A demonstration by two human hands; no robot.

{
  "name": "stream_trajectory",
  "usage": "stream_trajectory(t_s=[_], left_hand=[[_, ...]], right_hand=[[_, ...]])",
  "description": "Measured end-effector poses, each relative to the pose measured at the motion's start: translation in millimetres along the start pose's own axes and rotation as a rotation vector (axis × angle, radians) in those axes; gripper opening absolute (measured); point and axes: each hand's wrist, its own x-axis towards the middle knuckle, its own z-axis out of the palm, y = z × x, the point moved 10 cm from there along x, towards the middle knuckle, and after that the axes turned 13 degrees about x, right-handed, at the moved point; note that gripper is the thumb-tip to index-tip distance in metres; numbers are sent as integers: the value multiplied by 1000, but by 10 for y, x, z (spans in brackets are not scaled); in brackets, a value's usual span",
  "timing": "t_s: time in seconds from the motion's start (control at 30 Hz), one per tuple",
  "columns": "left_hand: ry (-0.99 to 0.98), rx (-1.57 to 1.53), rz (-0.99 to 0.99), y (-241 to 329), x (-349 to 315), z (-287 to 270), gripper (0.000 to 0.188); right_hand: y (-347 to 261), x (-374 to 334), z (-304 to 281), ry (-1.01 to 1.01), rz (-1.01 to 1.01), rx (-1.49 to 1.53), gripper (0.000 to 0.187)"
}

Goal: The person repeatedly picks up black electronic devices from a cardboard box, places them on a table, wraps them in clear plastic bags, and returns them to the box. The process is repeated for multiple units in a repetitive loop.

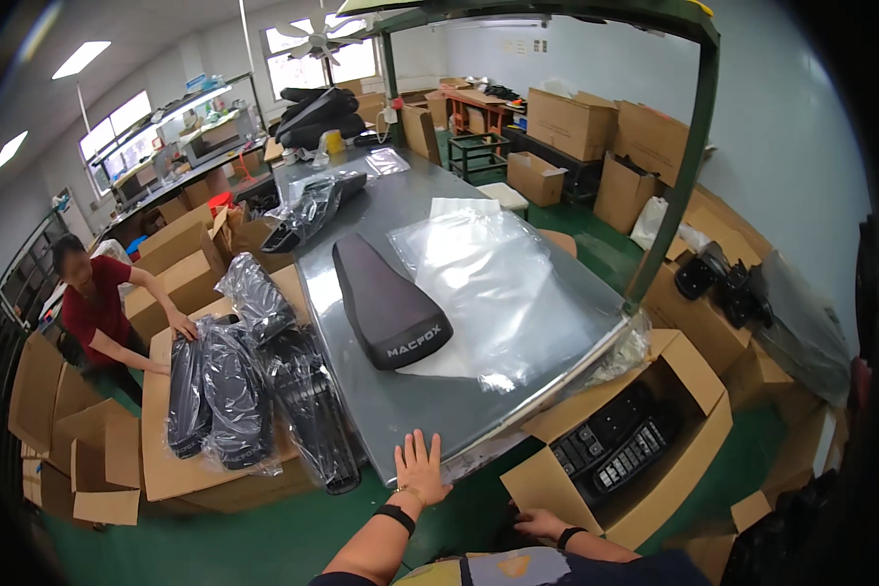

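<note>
Your left hand [421, 467] lay flat, fingers spread wide, on the near edge of the grey metal table [381, 410], holding nothing. Your right hand [537, 524] rested below that edge, at the near flap of an open cardboard box [698, 439] of black parts; its grasp could not be told. On the table lay 1 black seat [386, 303], with a clear plastic bag [503, 283] just beside it. Left of the table, a person [93, 308] reached to bagged black parts [234, 391] on a flat carton [166, 469].
</note>
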Motion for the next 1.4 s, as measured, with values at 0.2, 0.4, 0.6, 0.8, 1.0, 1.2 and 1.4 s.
stream_trajectory(t_s=[0.2,0.4,0.6,0.8,1.0,1.2,1.4], left_hand=[[-72,56,-14,17,23,-4,110],[-238,97,-124,-36,-39,41,107],[-258,150,-175,45,82,33,98],[-194,265,-226,41,93,121,103],[-157,264,-269,15,56,134,99],[-94,243,-281,13,50,103,98],[-127,-192,-516,148,260,-454,91]], right_hand=[[1142,142,-1042,313,607,598,39],[920,579,-1354,197,460,537,40],[896,1472,-1674,49,100,131,23],[71,1346,-2121,-27,136,467,14],[19,1241,-2555,67,77,592,14],[-204,546,-2686,170,86,100,18],[177,589,-2944,229,103,102,17]])
